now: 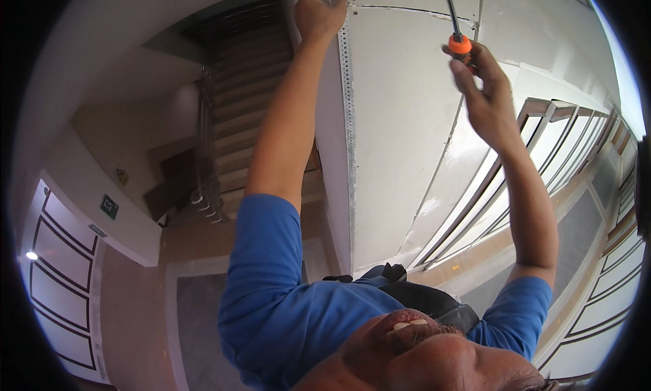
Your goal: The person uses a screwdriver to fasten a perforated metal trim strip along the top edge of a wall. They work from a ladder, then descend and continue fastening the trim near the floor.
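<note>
At the top of the picture my left hand (317,12) grips the corner edge of a white board wall (407,86), beside a perforated metal corner strip (348,79) that runs down that edge; some fingertips are hard to make out. To the right, my right hand (485,96) is closed on the orange and black handle of a screwdriver (458,46), its metal shaft pointing upward in front of the board, below a horizontal seam. I cannot tell whether the tip touches anything.
A staircase (241,106) with a metal railing (207,140) lies to the left. A panelled white door (61,276) is at far left, below a green sign (108,206). Long framed glazing (549,140) runs along the right. A grey-inlaid floor (203,309) shows below.
</note>
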`<state>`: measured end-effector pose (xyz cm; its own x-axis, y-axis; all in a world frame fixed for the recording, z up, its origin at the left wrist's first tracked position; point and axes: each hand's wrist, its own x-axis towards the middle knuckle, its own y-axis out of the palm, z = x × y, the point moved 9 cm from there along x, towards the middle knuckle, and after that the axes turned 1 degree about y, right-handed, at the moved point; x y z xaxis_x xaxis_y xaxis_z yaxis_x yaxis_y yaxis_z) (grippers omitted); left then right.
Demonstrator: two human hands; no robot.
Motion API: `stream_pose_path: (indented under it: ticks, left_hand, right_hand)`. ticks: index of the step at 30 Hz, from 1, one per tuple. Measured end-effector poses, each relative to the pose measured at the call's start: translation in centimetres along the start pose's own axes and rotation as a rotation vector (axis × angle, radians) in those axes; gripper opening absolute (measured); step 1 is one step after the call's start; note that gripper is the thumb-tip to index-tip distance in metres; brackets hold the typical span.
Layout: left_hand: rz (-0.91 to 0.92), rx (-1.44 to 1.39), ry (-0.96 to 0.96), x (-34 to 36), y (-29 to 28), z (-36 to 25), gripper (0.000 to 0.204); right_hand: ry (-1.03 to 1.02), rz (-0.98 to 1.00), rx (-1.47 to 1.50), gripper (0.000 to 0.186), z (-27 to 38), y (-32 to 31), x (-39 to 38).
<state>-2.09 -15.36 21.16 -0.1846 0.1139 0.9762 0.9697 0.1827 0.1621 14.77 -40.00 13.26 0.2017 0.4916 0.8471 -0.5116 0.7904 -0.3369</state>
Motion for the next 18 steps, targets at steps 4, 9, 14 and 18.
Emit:
stream_pose_path:
  ticks: [4, 9, 14, 18]
  left_hand:
    - [0.243, 0.051, -0.342, -0.7, 3.2, 1.0, 0.048]
    - [0.313, 0.032, -0.408, -1.0, 4.7, 0.6, 0.051]
    - [0.331, 0.118, -0.33, -0.2, 6.5, 0.9, 0.061]
    - [0.314, 0.12, -0.321, 3.8, 11.1, 1.5, 0.065]
  right_hand:
    - [-0.149, -0.055, 0.267, 0.031, -1.1, 1.1, 2.8]
    - [-0.225, -0.12, 0.26, 0.035, -0.9, 2.9, 7.9]
    - [-0.523, -0.372, 0.194, 0.031, 0.8, 3.2, 13.2]
    - [-0.478, -0.172, 0.121, 0.025, -0.4, 4.3, 21.3]
